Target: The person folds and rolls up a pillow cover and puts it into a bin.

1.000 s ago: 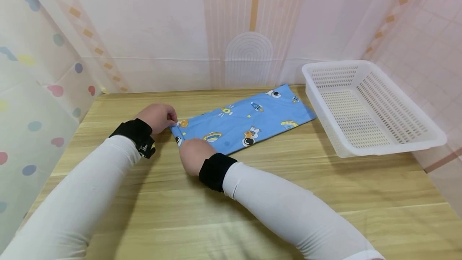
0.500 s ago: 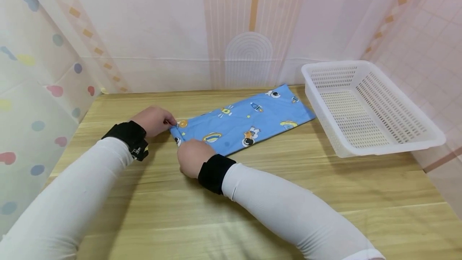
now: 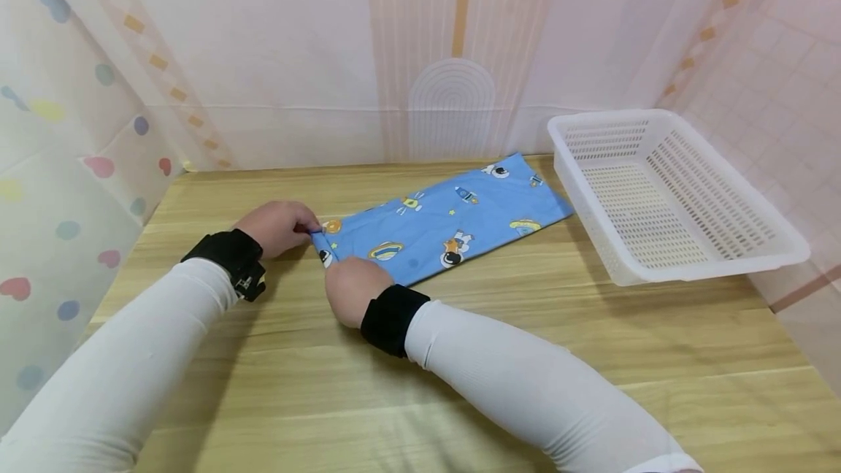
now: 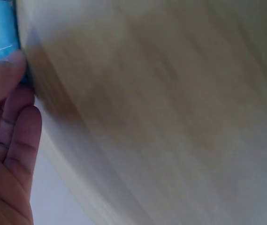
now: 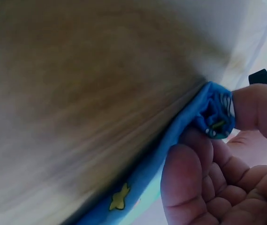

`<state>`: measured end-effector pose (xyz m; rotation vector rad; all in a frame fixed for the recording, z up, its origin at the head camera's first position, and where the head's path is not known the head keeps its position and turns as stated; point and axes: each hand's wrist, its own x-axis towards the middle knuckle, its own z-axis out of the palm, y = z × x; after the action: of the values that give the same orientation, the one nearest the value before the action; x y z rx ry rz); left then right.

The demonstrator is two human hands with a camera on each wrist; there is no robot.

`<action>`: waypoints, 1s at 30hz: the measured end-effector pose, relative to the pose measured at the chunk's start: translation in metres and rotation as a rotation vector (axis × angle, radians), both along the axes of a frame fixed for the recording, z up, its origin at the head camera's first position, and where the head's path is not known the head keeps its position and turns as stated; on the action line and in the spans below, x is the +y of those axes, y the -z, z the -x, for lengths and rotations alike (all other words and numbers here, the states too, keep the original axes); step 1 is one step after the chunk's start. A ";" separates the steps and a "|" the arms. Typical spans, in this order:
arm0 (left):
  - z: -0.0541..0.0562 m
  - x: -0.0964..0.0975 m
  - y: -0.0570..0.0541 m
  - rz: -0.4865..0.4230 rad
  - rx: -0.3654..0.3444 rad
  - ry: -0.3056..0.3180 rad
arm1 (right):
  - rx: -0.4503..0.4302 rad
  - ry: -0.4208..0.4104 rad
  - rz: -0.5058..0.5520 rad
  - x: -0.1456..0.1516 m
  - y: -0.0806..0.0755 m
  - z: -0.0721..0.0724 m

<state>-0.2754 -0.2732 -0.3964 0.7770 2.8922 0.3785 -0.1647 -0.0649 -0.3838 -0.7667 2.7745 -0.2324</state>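
Note:
A blue cloth [image 3: 434, 219] printed with astronauts, rockets and planets lies as a long folded strip, slanting across the table. Its left end is rolled over into a narrow edge. My left hand [image 3: 279, 228] pinches the far corner of that end; the left wrist view shows thumb and fingertips on the blue edge [image 4: 3, 33]. At the near corner, my right hand [image 3: 357, 290] grips the same end. In the right wrist view the rolled end [image 5: 216, 112] sits between thumb and curled fingers. From the head view, the right fingertips are hidden behind the back of the hand.
A white plastic basket [image 3: 591, 221] with slotted walls stands at the right, close to the cloth's far end. The wooden table [image 3: 315, 400] meets a patterned wall covering [image 3: 282, 64] at the back and both sides.
My left hand and wrist have shifted slightly left and toward me, still at the cloth's corner. The right hand, the cloth and the basket stay almost where they were.

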 end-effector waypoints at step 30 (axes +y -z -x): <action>-0.003 -0.002 0.000 -0.029 -0.082 0.053 | -0.007 0.048 -0.023 0.013 0.000 -0.008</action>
<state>-0.2721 -0.2748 -0.3966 0.8214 2.7901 0.4364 -0.1569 -0.0516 -0.3842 -0.6933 2.7857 -0.2117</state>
